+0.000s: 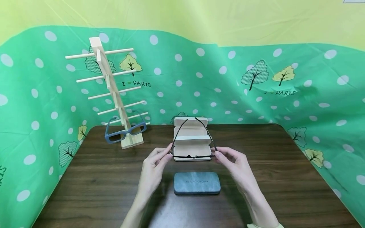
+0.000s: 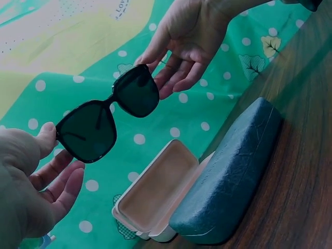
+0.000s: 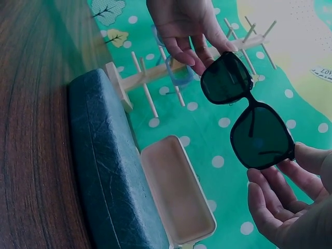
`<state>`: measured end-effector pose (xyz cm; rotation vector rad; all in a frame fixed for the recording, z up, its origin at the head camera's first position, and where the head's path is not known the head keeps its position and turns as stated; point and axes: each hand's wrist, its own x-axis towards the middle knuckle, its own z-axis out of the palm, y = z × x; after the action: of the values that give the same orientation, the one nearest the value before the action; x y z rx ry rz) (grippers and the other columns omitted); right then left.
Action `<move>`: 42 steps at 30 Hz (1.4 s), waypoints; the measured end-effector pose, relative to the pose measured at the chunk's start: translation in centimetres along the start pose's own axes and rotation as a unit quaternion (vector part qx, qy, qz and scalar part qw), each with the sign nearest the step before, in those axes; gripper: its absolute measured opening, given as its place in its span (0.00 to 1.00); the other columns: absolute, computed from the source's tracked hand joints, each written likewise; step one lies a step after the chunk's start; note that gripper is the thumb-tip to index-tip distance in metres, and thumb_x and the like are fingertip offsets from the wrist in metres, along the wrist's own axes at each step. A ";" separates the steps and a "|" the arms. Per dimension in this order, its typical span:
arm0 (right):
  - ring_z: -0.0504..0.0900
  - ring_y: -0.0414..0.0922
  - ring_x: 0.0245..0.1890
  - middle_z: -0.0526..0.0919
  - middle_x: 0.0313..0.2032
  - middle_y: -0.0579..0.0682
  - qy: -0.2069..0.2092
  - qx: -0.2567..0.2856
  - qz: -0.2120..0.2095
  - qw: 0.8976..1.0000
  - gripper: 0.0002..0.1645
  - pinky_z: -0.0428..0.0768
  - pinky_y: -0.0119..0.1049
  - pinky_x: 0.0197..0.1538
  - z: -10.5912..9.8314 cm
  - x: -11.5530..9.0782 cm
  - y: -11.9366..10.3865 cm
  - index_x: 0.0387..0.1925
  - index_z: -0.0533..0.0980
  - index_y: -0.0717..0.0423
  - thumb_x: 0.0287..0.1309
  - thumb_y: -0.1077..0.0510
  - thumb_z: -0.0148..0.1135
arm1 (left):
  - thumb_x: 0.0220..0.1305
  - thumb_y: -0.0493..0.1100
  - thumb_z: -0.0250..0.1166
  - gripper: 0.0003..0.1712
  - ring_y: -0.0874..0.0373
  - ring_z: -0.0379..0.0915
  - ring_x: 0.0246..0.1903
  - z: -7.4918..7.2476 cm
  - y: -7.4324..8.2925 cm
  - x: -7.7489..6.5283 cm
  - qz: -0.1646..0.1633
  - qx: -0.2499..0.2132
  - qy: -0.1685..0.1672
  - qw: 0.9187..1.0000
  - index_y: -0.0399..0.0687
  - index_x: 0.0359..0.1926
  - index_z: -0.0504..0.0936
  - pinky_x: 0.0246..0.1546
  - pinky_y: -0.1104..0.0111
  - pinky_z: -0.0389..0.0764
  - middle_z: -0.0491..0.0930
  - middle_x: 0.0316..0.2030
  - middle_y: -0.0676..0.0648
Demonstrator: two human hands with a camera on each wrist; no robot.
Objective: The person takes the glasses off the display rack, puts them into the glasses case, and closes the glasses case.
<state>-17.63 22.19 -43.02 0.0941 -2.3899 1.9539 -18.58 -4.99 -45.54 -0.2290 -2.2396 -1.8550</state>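
Both hands hold a pair of black sunglasses point(image 2: 91, 129) up over the table, their temples unfolded and pointing away. The left hand point(image 1: 154, 167) pinches the left hinge corner between thumb and fingers. At the opposite corner, the right hand point(image 1: 235, 161) grips in the same way. Below them lies a closed blue-grey glasses case point(image 1: 196, 183) with faint lettering on its lid. A cream-lined case point(image 1: 192, 151) stands opened behind, with several sections, partly covered by the sunglasses in the head view.
At the back left of the dark wooden table point(image 1: 273, 190) leans a wooden display rack point(image 1: 117, 98) with several pegs. Blue-framed glasses point(image 1: 106, 136) hang on its lowest part. A green, dotted cloth point(image 1: 216, 82) surrounds the table at the back and sides.
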 end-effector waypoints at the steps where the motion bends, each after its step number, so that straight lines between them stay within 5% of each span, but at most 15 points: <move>1: 0.88 0.36 0.46 0.90 0.44 0.35 0.000 -0.001 -0.002 1.000 0.21 0.86 0.30 0.51 -0.1 0.0 0.0 0.57 0.80 0.69 0.71 0.57 0.63 | 0.68 0.45 0.68 0.19 0.67 0.70 0.28 0.1 0.0 0.0 -0.001 -0.003 -0.001 1.000 0.59 0.60 0.86 0.33 0.76 0.73 0.86 0.44 0.49; 6: 0.88 0.35 0.45 0.90 0.44 0.34 0.001 -0.008 -0.011 1.000 0.21 0.86 0.30 0.51 -0.5 0.0 0.2 0.57 0.79 0.70 0.71 0.58 0.63 | 0.69 0.44 0.67 0.19 0.66 0.79 0.37 0.6 -0.1 -0.1 -0.014 -0.016 -0.009 1.000 0.60 0.60 0.85 0.42 0.75 0.80 0.85 0.45 0.50; 30: 0.88 0.36 0.45 0.90 0.45 0.36 -0.003 0.015 -0.017 1.000 0.20 0.87 0.33 0.51 0.0 -0.3 0.4 0.56 0.79 0.72 0.70 0.60 0.63 | 0.70 0.42 0.66 0.19 0.67 0.78 0.36 0.3 -0.2 -0.3 -0.008 -0.007 -0.005 1.000 0.58 0.60 0.86 0.42 0.75 0.80 0.85 0.47 0.44; 42: 0.89 0.38 0.45 0.90 0.44 0.36 -0.004 0.018 -0.027 0.999 0.20 0.87 0.32 0.50 0.0 0.0 0.1 0.56 0.78 0.74 0.71 0.61 0.63 | 0.71 0.43 0.65 0.16 0.67 0.76 0.36 0.2 0.0 0.0 0.014 0.015 -0.015 1.000 0.55 0.57 0.88 0.40 0.75 0.78 0.84 0.47 0.50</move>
<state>-17.61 22.20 -43.17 0.1664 -2.3312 1.9766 -18.57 -4.75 -45.63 -0.2832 -2.2691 -1.8144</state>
